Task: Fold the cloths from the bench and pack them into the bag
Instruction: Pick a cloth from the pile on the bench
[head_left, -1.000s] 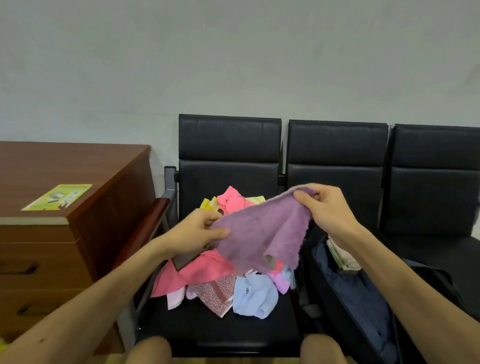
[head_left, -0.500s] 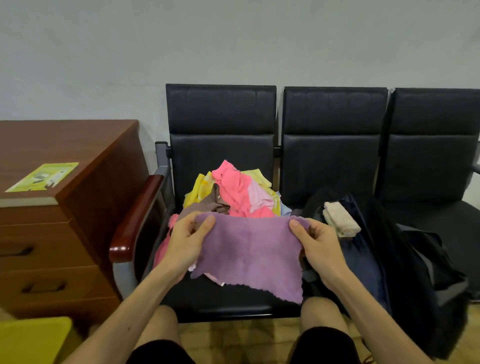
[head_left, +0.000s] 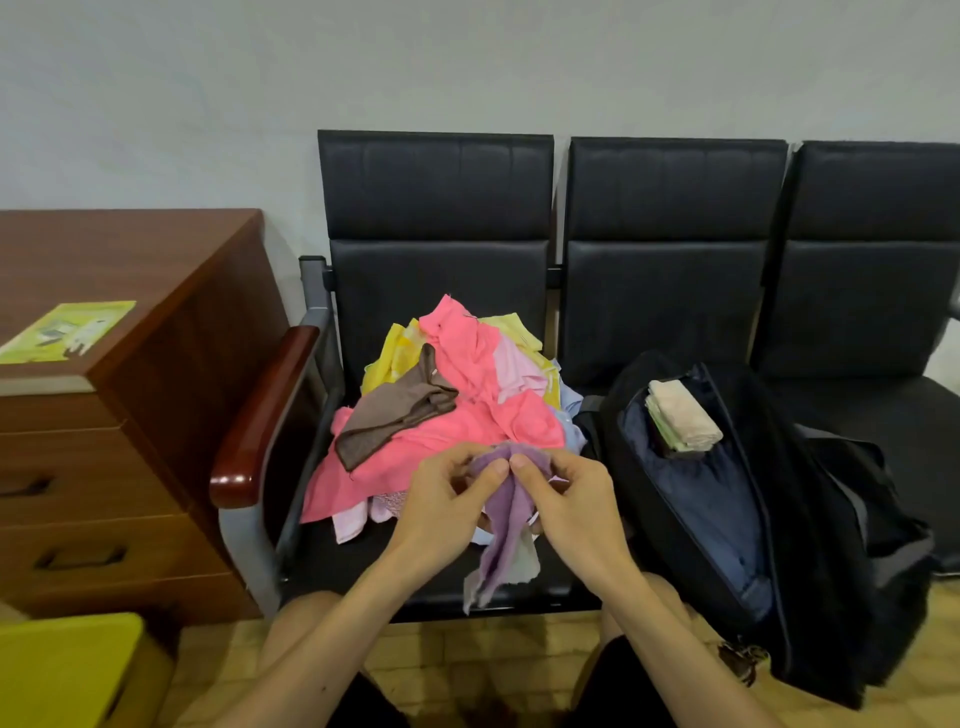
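You've brought your hands together since half a second ago: the purple cloth (head_left: 501, 540), then stretched flat between them, now hangs doubled over the front edge of the bench (head_left: 436, 197). Your left hand (head_left: 447, 499) and right hand (head_left: 571, 499) both pinch its top fold, thumbs almost touching. Behind it, the pile (head_left: 467, 395) covers the left seat. The open bag (head_left: 831, 519) on the middle seat holds folded cloths (head_left: 683, 415). The print on the leaflet (head_left: 67, 330) is too small to read.

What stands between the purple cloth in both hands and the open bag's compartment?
Nothing visible. The purple cloth, pinched by left hand and right hand, hangs just left of the bag, whose mouth gapes open; only a folded stack lies at its far end.
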